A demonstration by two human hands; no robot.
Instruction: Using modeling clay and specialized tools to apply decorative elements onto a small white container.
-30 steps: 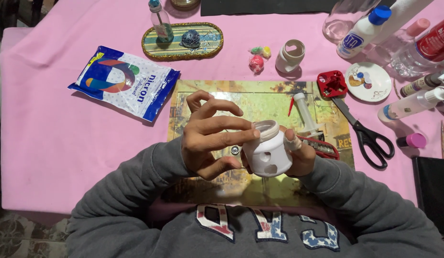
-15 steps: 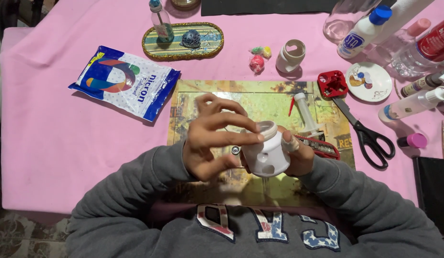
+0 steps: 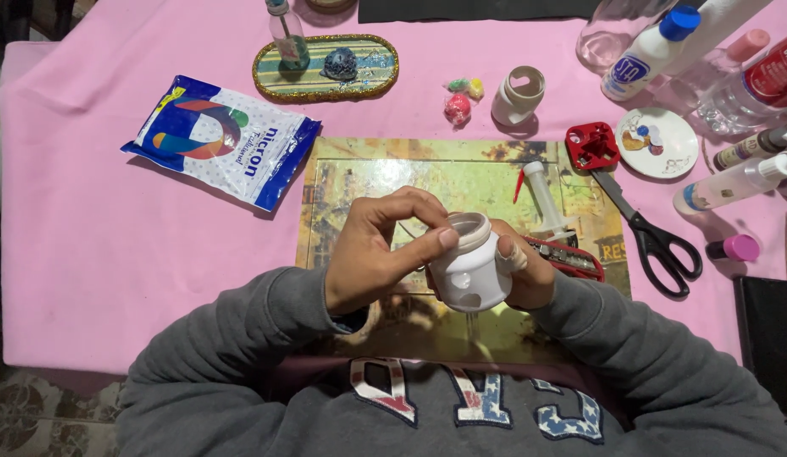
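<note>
A small white jar-shaped clay piece point(image 3: 471, 272) with holes in its side sits between both hands over a picture board point(image 3: 461, 182). My right hand point(image 3: 522, 269) cups it from the right side. Fingers of my left hand point(image 3: 385, 245) curl over it, with the fingertips pressed on its open rim. Both forearms wear grey sleeves.
On the pink cloth lie a blue and white bag point(image 3: 220, 140), an oval tray point(image 3: 327, 68) with a small bottle, a white cup-like piece point(image 3: 519, 95), black scissors point(image 3: 651, 230), a red tool point(image 3: 590, 144), a paint dish point(image 3: 657, 141) and several glue bottles point(image 3: 647, 55).
My left hand's fingers have closed down from a spread pose onto the jar's rim. The jar has turned slightly in my hands.
</note>
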